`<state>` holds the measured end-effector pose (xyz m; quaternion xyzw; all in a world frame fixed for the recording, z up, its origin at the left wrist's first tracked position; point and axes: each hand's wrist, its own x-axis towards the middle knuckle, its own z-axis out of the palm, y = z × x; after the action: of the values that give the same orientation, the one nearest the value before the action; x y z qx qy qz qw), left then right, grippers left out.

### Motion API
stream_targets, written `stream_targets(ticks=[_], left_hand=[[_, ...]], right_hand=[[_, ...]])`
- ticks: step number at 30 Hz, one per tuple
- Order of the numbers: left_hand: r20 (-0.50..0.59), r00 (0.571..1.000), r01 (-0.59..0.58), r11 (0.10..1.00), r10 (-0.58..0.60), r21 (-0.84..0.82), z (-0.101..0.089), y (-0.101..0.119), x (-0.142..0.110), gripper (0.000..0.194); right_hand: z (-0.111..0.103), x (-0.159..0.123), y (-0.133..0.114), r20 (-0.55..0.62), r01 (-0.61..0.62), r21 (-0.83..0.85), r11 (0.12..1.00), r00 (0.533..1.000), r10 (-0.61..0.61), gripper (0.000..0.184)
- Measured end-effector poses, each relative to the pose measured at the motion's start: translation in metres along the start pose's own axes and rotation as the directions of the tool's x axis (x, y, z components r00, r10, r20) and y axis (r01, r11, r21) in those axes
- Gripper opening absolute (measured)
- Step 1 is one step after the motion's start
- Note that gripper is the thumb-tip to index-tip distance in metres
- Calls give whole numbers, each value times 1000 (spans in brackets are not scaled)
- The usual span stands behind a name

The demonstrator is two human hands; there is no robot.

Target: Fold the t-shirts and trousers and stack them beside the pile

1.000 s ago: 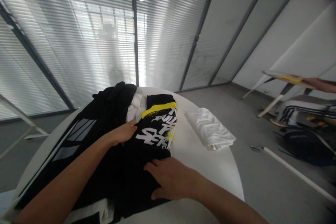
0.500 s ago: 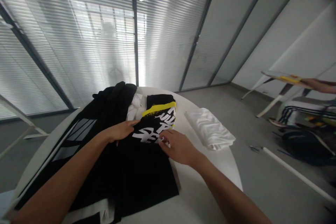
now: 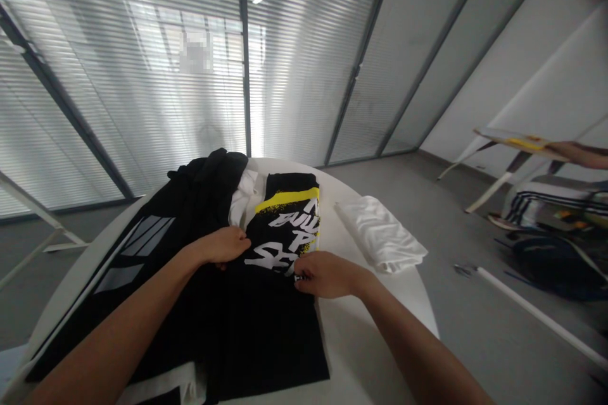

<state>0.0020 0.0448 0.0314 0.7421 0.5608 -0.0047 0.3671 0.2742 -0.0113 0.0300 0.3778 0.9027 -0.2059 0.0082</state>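
Both the left hand [image 3: 218, 247] and the right hand [image 3: 325, 275] are bare, as are the left forearm [image 3: 109, 335] and right forearm [image 3: 420, 345], all the way from the fingers [image 3: 306, 275] to the bottom edge of the view. Behind the fingers, each hand broadens into a rounded back, narrows at the wrist, then widens gradually along the forearm. The nails look too small to make out.
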Motion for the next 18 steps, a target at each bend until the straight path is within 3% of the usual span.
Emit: stream_targets(ticks=[4, 6, 9, 13, 18], left_hand=[[-314, 944, -65, 990, 101, 122, 13, 3, 8, 42], [-380, 922, -27, 990, 79, 139, 19, 1, 13, 47], [-354, 934, 9, 989, 44, 147, 22, -6, 20, 41], [-301, 954, 40, 996, -13, 84, 14, -11, 23, 28], [-120, 983, 117, 980, -137, -164, -10, -4, 25, 39]], right_hand=[[-1, 2, 6, 41, -7, 102, 995, 999, 3, 28], [-1, 3, 7, 36, -17, 147, 989, 999, 12, 38], [2, 7, 11, 3, -49, 197, 979, 999, 49, 46], [0, 15, 25, -96, -127, 242, 962, 983, 154, 38], [-27, 30, 57, -267, -299, 275, 914, 889, 371, 28]])
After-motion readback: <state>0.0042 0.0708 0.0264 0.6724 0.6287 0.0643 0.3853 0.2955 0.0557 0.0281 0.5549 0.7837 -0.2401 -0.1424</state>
